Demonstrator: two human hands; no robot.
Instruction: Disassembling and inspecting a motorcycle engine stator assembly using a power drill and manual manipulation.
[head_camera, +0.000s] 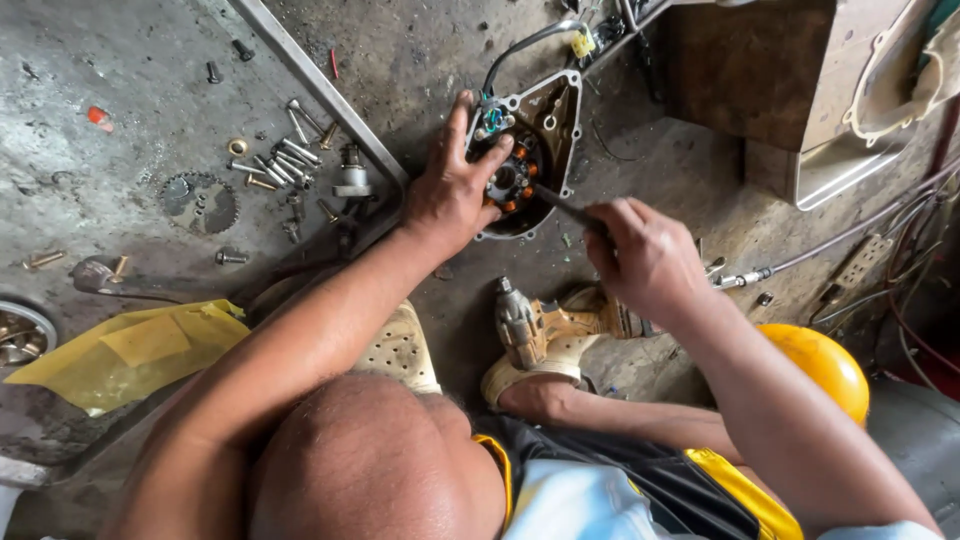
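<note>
Two hands work at centre frame. Left hand (447, 200) presses the engine cover (525, 150) to the floor (650, 170), fingers (462, 120) spread over its rim; it should stay firm. Right hand (645, 260) has its fingers curled tight around a screwdriver (560, 205), tip in the orange-coiled stator (512, 180); keeping the tool straight seems wise.
</note>
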